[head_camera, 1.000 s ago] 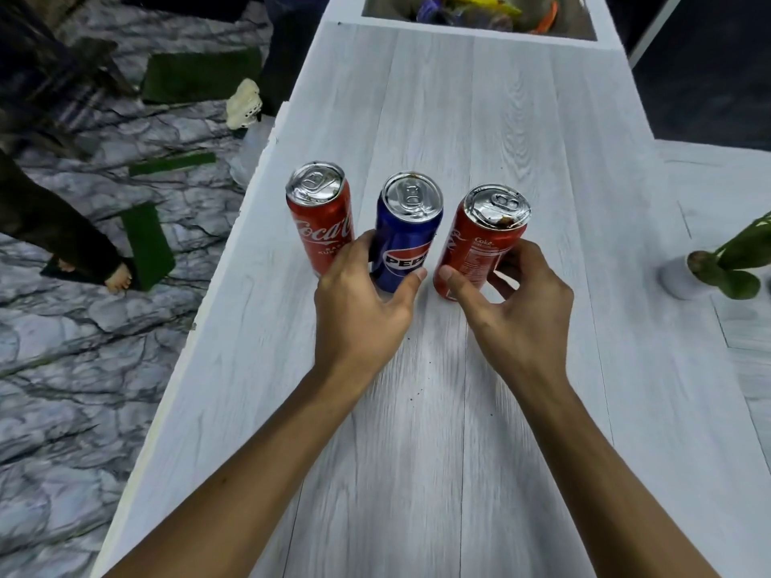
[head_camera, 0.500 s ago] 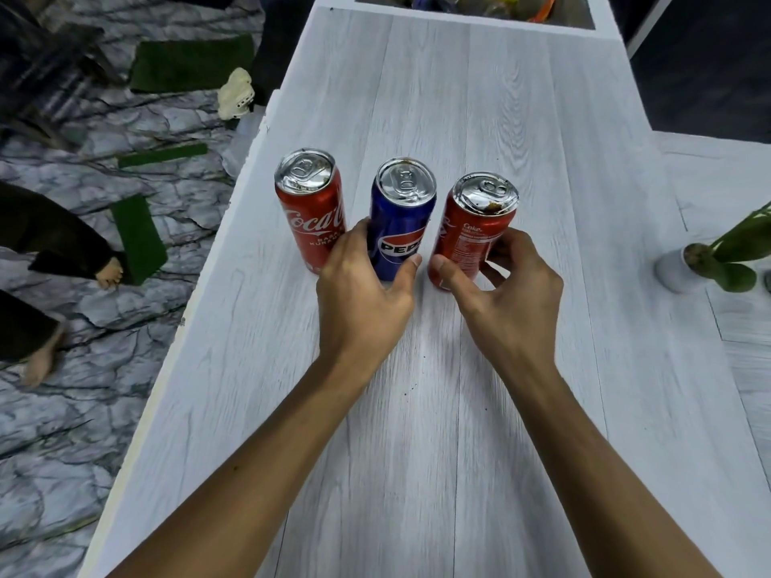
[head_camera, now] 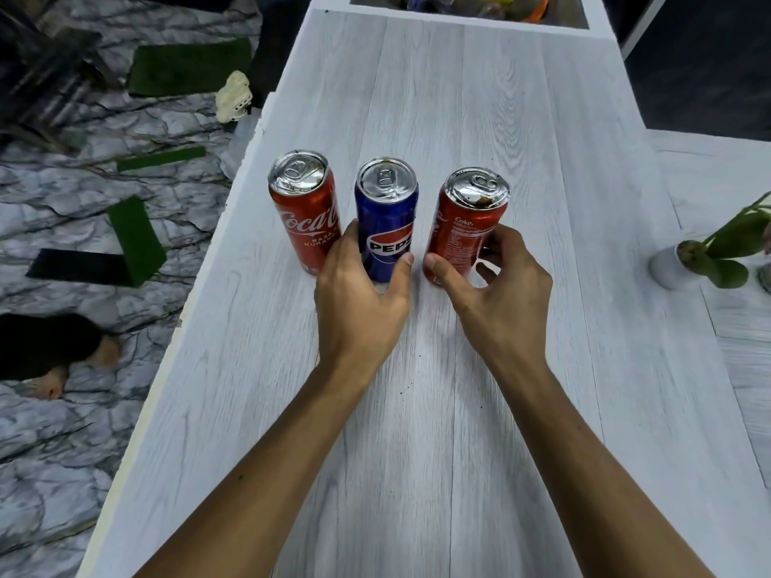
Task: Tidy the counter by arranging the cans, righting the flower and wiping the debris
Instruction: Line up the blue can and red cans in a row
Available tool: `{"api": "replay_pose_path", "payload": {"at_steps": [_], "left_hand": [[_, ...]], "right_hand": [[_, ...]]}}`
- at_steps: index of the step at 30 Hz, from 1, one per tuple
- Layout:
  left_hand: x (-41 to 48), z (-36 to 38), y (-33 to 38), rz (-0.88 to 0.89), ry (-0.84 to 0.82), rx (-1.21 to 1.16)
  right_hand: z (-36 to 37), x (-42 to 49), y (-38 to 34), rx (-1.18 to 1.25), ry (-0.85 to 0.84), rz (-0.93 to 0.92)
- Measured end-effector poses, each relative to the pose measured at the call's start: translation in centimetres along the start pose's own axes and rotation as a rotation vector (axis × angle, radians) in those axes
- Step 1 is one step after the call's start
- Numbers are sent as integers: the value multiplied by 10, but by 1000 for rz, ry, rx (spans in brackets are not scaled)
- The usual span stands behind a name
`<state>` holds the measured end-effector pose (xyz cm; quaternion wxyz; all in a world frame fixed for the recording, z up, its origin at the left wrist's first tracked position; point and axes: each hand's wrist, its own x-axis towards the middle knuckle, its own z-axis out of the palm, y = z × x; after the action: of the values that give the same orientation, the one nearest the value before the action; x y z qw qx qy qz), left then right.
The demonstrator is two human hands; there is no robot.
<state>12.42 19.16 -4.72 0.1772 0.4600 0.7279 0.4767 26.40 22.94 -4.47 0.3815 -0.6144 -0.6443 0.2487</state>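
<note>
Three cans stand upright in a row on the white wood counter (head_camera: 479,98). A red Coca-Cola can (head_camera: 302,206) is at the left. My left hand (head_camera: 359,298) grips the lower part of the blue Pepsi can (head_camera: 387,210) in the middle. My right hand (head_camera: 500,289) wraps around the base of the red Coke can (head_camera: 467,219) at the right, which has brown debris on its lid. The flower's white pot (head_camera: 667,267) lies tipped over at the right edge, green leaves (head_camera: 734,244) pointing right. Small dark specks (head_camera: 406,387) dot the counter between my wrists.
The counter's left edge (head_camera: 200,269) drops to a marble-patterned floor with green mats and a person's bare feet (head_camera: 75,360). At the far end is a recessed bin (head_camera: 471,4) holding coloured items. A second white surface adjoins on the right.
The right Coke can now stands a little apart from the Pepsi can, with a wider gap than before. Both hands remain on their cans.
</note>
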Motion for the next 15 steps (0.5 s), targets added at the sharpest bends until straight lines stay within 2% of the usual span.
{"api": "replay_pose_path", "payload": {"at_steps": [9,12,15], "left_hand": [[-27,1,-8,-85,-22,45],[-46,-3,-13,-91,-32,112],[-60,-9,-18,-49,-113,225]], "right_hand": [[-18,-23,10,-162,-116,87],[-28,-35,10,-240,-167,67],[-40,-45,12,-318,-251,12]]}}
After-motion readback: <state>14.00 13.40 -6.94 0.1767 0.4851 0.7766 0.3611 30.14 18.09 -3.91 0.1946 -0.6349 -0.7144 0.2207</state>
